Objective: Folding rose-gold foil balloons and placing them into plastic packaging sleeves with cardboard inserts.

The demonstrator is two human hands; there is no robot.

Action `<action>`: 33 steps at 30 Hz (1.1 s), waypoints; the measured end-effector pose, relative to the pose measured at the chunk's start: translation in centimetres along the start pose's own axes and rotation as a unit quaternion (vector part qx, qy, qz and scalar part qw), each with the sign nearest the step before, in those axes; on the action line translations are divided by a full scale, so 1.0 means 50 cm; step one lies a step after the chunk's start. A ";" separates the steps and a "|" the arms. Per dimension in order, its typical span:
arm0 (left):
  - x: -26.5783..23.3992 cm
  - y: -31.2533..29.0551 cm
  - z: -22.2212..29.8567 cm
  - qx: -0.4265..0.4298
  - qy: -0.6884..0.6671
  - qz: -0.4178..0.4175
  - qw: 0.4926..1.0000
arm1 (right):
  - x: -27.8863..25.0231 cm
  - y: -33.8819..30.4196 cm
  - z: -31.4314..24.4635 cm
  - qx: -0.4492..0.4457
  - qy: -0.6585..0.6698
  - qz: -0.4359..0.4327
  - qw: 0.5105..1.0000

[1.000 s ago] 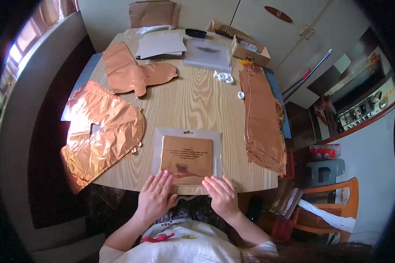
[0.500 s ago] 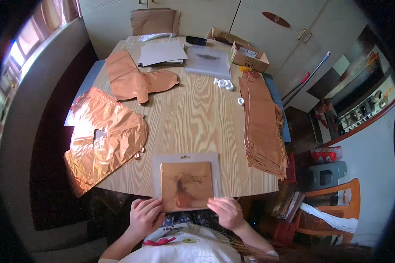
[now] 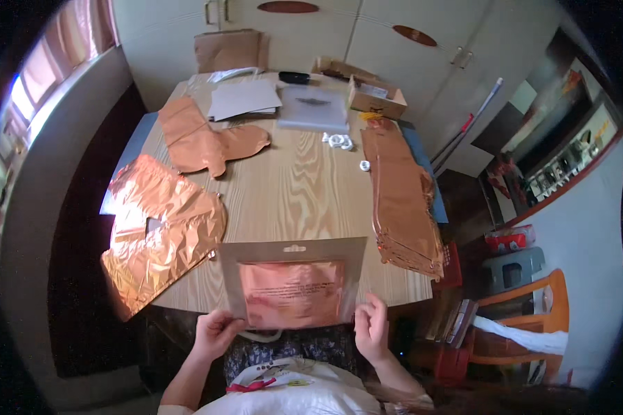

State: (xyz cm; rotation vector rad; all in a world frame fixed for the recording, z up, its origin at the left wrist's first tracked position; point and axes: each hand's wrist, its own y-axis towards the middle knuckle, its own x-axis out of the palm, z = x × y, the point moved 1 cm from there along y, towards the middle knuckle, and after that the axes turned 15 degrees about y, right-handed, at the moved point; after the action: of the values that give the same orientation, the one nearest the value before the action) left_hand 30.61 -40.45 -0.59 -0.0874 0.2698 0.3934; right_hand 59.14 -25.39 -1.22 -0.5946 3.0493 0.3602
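In front of me, at the table's near edge, a clear flat plastic pouch (image 3: 232, 280) with a hang hole is tilted up. Inside it lies a folded copper-coloured foil sheet (image 3: 294, 311) with small dark print. My left hand (image 3: 216, 334) pinches the pouch's lower left corner, fingers curled. At the lower right edge, my right hand (image 3: 372, 330) grips the pouch, with one finger raised beside it. To the left spreads a shiny, creased copper foil balloon (image 3: 180, 214), flat, with a small hole in its middle. Beyond it rests a flat, duller copper foil balloon (image 3: 187, 135).
Several long copper foil pieces (image 3: 401, 200) are stacked along the table's right side. White ribbon rolls (image 3: 338, 141), white sheets (image 3: 244, 98), a clear plastic sleeve stack (image 3: 315, 114), a black item (image 3: 294, 77) and a cardboard box (image 3: 381, 100) are farther back. A wooden chair (image 3: 554, 304) stands right.
The pouch has been lifted and tilted toward me, so its foil now looks shinier and larger. Both hands have moved with it, slightly farther apart. The view has shifted a little.
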 end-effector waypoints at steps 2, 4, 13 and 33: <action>-0.012 0.037 0.018 0.091 0.045 0.046 0.994 | -0.009 0.053 -0.037 -0.075 -0.081 -0.026 0.994; -0.020 0.071 0.058 0.129 0.150 0.035 0.980 | -0.016 0.089 -0.072 -0.053 -0.131 -0.039 0.989; 0.052 0.143 0.080 0.188 0.133 -0.108 0.967 | -0.016 0.131 -0.071 -0.118 -0.039 -0.114 0.986; 0.380 0.121 0.152 0.368 0.276 -0.348 0.817 | -0.444 -0.148 -0.152 0.334 -0.364 -0.180 0.851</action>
State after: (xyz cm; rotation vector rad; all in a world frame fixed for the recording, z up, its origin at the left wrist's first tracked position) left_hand 46.97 -26.91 1.25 0.4689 0.9163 -0.5067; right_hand 82.71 -25.62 5.82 -0.7261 2.0593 -0.3953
